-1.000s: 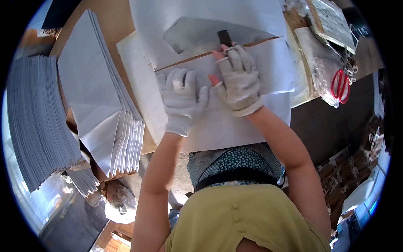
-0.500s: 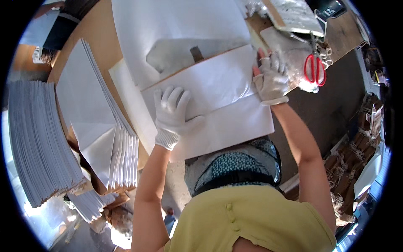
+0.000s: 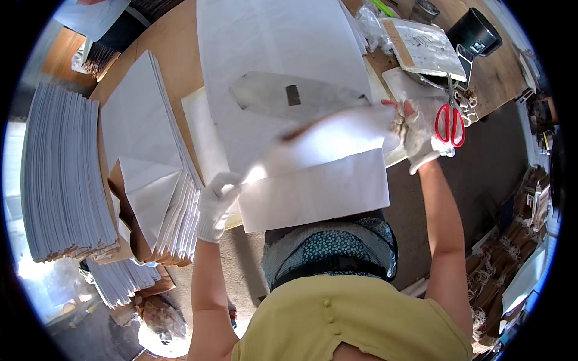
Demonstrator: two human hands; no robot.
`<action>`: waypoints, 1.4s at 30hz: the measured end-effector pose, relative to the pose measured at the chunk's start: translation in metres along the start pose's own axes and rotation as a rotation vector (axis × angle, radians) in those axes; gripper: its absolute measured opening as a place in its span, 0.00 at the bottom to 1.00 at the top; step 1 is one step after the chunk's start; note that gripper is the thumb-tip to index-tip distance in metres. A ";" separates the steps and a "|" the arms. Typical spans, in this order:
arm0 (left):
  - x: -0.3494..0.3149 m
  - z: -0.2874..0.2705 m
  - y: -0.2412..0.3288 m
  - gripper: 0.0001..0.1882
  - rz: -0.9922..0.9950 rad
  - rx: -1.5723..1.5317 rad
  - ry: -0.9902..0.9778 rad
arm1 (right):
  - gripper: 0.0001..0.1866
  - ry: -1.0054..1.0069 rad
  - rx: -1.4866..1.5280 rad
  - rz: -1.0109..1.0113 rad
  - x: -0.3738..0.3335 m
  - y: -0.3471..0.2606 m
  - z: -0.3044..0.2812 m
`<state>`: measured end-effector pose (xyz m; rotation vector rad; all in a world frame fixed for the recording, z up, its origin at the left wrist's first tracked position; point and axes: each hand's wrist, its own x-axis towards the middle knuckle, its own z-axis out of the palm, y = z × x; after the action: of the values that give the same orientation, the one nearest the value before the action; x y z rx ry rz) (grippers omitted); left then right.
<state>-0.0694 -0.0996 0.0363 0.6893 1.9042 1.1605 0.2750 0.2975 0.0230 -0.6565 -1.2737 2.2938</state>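
A white paper sheet lies folded in front of me, its near edge at the table's front. Its upper flap is raised and blurred, with a brown strip along its far edge. With thumb and fingers closed, my left hand, in a white glove, pinches the left end of the fold. At the opposite end, my right hand grips the flap's right side; its glove leaves some fingertips bare. Beyond the flap lies a grey oblong piece with a dark square patch, on larger white sheets.
Stacks of folded white paper and a tall grey-white stack stand to the left. Red-handled scissors lie right of my right hand, near a wrapped flat packet and a black pot. Another person is at far left.
The flap has lifted from lying flat. My left hand has moved from resting on the paper to pinching its left edge; my right hand has shifted slightly right and down, fingers now curled.
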 end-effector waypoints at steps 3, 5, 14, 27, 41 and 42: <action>-0.013 0.001 -0.001 0.15 0.436 0.295 -0.065 | 0.35 -0.016 -0.364 0.151 0.001 -0.029 0.027; -0.007 0.001 -0.026 0.14 0.449 0.341 -0.032 | 0.33 -0.115 -0.596 0.256 0.020 -0.046 0.057; 0.005 0.006 -0.010 0.13 0.667 0.708 0.075 | 0.23 -0.594 -1.167 0.282 0.037 0.012 0.142; 0.050 0.046 -0.019 0.29 0.581 0.780 0.740 | 0.32 -0.032 0.235 -0.077 -0.015 0.038 -0.013; 0.082 0.071 0.002 0.22 0.755 1.096 0.622 | 0.17 0.513 -1.379 -0.087 0.024 0.044 0.060; 0.085 0.076 0.005 0.23 0.837 1.062 0.576 | 0.17 0.488 -1.376 0.000 0.025 0.036 0.065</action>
<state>-0.0514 0.0035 -0.0088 2.0385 2.8393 0.7192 0.2116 0.2515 0.0170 -1.4569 -2.3870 0.8069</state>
